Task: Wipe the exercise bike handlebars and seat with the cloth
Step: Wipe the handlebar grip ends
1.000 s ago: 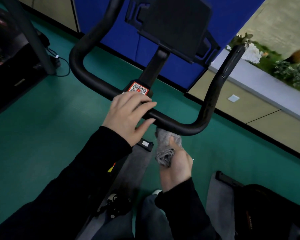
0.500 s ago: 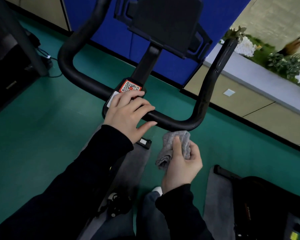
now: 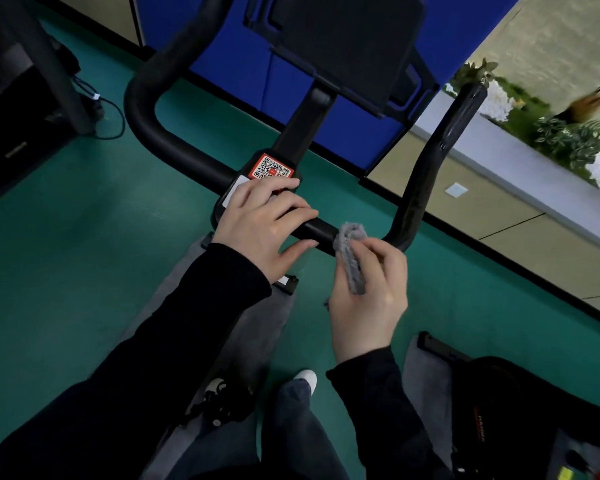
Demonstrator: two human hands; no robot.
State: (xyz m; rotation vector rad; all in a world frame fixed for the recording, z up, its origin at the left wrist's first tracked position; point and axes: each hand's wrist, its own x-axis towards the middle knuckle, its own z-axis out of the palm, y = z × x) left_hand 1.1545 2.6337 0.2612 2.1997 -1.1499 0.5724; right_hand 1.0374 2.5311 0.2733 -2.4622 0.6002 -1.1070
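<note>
Black padded U-shaped handlebars (image 3: 426,174): scene centre. Your left hand (image 3: 262,226): fingers relaxed, lying flat on near bar. Your right hand (image 3: 368,303): fingers pinching crumpled grey cloth (image 3: 352,258), just right of left hand, cloth top at same bar.

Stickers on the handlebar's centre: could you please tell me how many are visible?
2. A red QR sticker sits nearest the stem; a white label lies beside it, partly under the left hand. That hand may hide more.

The green floor (image 3: 66,271) bears a grey mat (image 3: 267,327) under the left hand (image 3: 264,230) and a white shoe (image 3: 307,377) below the right hand (image 3: 371,299).
</note>
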